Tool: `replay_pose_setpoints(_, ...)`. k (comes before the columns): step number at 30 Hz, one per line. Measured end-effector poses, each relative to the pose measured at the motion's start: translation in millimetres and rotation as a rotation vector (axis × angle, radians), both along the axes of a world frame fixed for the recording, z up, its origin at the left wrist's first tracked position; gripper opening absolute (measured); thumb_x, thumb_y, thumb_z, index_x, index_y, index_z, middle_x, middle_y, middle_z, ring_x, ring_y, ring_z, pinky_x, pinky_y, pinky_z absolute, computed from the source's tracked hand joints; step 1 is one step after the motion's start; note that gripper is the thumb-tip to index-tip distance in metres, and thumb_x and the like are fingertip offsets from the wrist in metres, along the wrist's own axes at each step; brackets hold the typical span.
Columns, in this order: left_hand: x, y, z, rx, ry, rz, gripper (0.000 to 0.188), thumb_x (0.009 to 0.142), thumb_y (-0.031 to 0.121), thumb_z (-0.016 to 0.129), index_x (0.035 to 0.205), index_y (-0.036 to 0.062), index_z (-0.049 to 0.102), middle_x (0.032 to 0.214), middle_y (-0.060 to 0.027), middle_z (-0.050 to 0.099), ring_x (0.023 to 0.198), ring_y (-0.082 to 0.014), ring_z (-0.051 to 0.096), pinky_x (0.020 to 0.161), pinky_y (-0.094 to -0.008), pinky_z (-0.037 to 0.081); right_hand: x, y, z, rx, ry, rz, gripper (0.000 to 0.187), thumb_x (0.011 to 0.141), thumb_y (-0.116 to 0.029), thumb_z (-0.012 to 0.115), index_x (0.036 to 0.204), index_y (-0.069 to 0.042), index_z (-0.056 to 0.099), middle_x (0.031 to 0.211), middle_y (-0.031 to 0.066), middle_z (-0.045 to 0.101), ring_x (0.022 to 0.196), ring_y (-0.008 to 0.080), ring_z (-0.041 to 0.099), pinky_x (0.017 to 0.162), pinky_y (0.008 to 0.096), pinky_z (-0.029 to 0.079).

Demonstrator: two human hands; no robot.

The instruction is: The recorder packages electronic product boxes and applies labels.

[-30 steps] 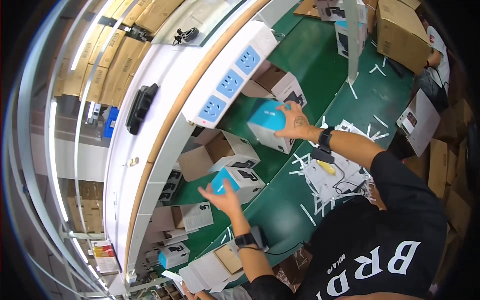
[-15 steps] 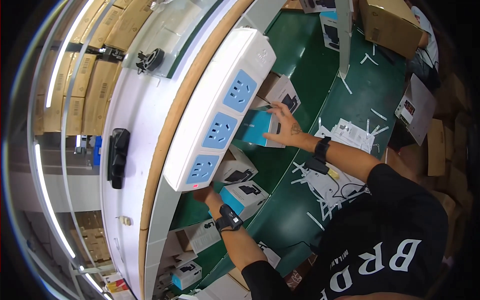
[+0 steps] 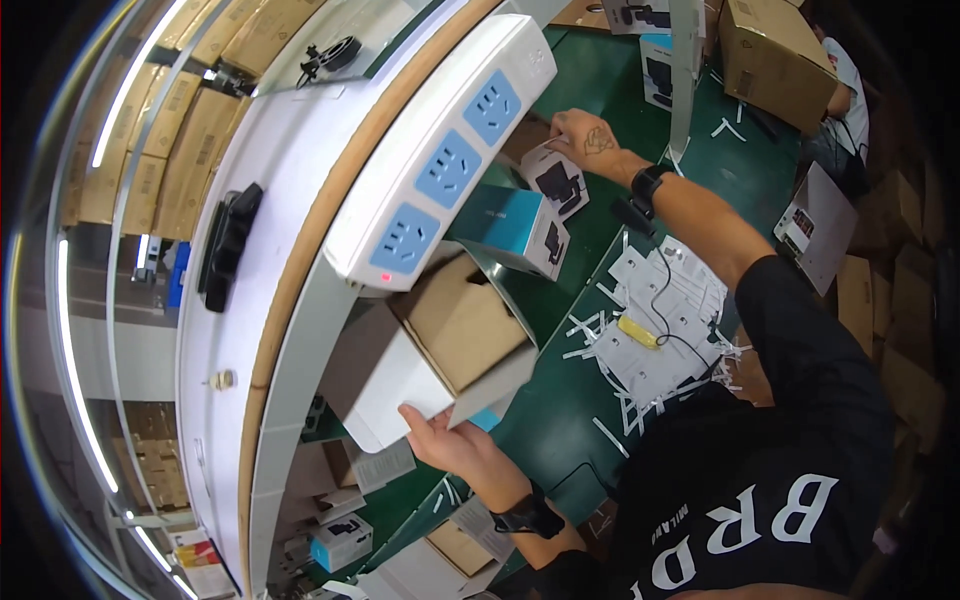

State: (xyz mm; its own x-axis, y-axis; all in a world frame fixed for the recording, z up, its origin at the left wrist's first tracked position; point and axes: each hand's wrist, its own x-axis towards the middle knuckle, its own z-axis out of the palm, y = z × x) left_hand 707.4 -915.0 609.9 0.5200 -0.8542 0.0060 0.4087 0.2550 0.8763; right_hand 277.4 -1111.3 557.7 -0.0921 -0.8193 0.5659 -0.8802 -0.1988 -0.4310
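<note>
My left hand [image 3: 452, 446] grips the edge of an open white box [image 3: 392, 395]. Its flaps stand out and a brown cardboard insert [image 3: 465, 320] shows inside. Farther off, my right hand [image 3: 590, 140] has its fingers closed over the upper edge of a white box [image 3: 557, 182] with a picture of a black device on it; the fingertips are partly hidden behind that edge. Between the two hands sits a blue and white box [image 3: 505, 225], touched by neither. A white power strip [image 3: 440, 165] with blue sockets overhangs the boxes and hides part of them.
White paper sheets and strips [image 3: 660, 310] lie on the green table [image 3: 540, 400], with a yellow piece [image 3: 638, 332] on top. More boxes [image 3: 342, 542] stand at the lower left. A grey post [image 3: 684, 85] rises at the back, near a large carton [image 3: 775, 60] and another person [image 3: 848, 90].
My right hand has left the blue and white box and moved to the white box beyond it. My left hand has come out from beside the power strip and now holds the open box.
</note>
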Motion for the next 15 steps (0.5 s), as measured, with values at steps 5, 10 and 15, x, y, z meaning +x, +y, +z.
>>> replay_pose_setpoints(5,-11.9,80.2,11.9,0.044,0.072,-0.088,0.046,0.109,0.032,0.05,0.132,-0.008,0.052,0.124,-0.0219,0.066,0.108,-0.0299,0.069,0.093,-0.0424,0.057,-1.0,34.9,33.7,-0.256,0.049,0.064,0.02,0.087,-0.017,0.076,0.087,-0.001,0.063,0.084,0.0121,0.066,0.08,0.0291,0.067,0.071,0.0423,0.052)
replay_pose_setpoints(10,31.2,166.9,-46.9,0.247,0.17,-0.077,0.054,0.108,0.036,0.05,0.144,-0.0031,0.045,0.138,-0.0186,0.059,0.124,-0.0308,0.061,0.105,-0.0455,0.05,10.8,111.1,70.7,-0.289,-0.225,0.111,0.018,0.09,-0.013,0.074,0.084,0.0,0.063,0.082,0.0121,0.066,0.071,0.0227,0.067,0.065,0.0344,0.051)
replay_pose_setpoints(15,92.7,225.5,-106.2,0.284,0.121,0.24,0.059,0.107,0.037,0.05,0.146,-0.0064,0.042,0.138,-0.02,0.059,0.124,-0.0331,0.06,0.107,-0.045,0.048,59.6,210.7,74.3,-0.218,-0.345,0.357,0.018,0.088,-0.004,0.076,0.081,0.001,0.06,0.081,0.0102,0.065,0.074,0.016,0.067,0.066,0.0291,0.05)
